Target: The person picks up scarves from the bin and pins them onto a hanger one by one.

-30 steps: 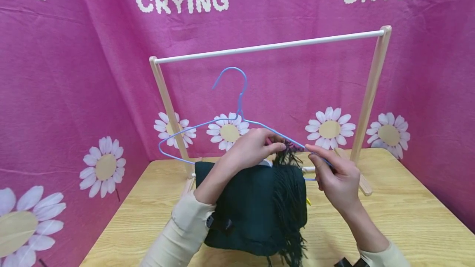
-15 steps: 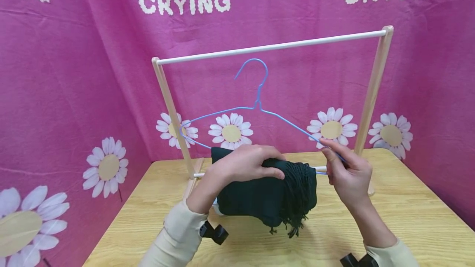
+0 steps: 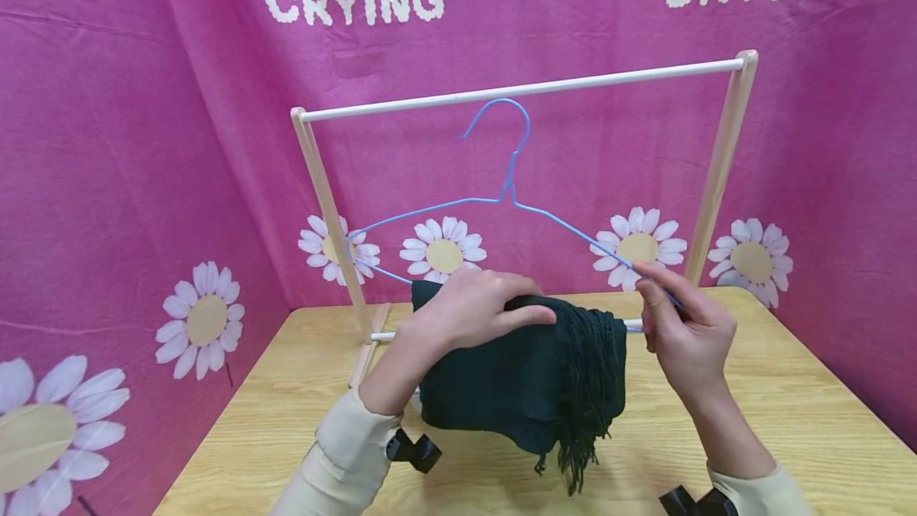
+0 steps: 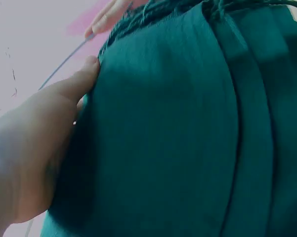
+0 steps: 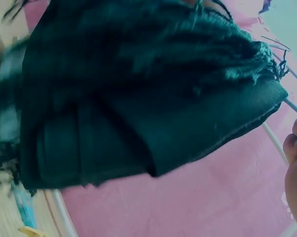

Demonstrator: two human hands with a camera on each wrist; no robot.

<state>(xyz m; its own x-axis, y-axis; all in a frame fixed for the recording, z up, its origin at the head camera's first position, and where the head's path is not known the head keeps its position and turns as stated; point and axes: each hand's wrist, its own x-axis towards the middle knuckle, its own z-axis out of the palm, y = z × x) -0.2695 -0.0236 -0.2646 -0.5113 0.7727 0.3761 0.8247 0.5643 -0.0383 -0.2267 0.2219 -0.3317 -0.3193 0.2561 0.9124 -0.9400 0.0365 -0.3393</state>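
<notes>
Scarf [image 3: 494, 396] first, head view: dark green, folded, draped over the lower bar of the blue wire hanger [image 3: 510, 181], above the table [image 3: 265, 428]. Our L hand [image 3: 473, 309] clasps the scarf's top edge, thumb on the near side, fingers over the far side w/ tips hidden. Our R hand [image 3: 691, 337] has thumb & index clamped on the hanger's R slope. Hook is approx. upright, just below the rack's top rail [image 3: 523, 90] as we see it; can't tell the depth gap. Fringe [image 3: 583, 396] dangles at the R end. To do this well, we'd hold the R pinch firm, since one-sided support could let the hanger twist, & use the L hand to smooth the top fold & even up the drop.

L wrist view: scarf fills most of it, thumb lying along its edge; other L fingers mostly behind cloth. Layers run roughly parallel but staggered on one side, so we'd align those w/o tugging on the fringe.

R wrist view: partly blurred. R fingers sit together on the wire, right by the scarf's corner. One flap hangs askew over the layers beneath; we'd tuck it flat, b/c loose cloth may slip along smooth wire.
</notes>
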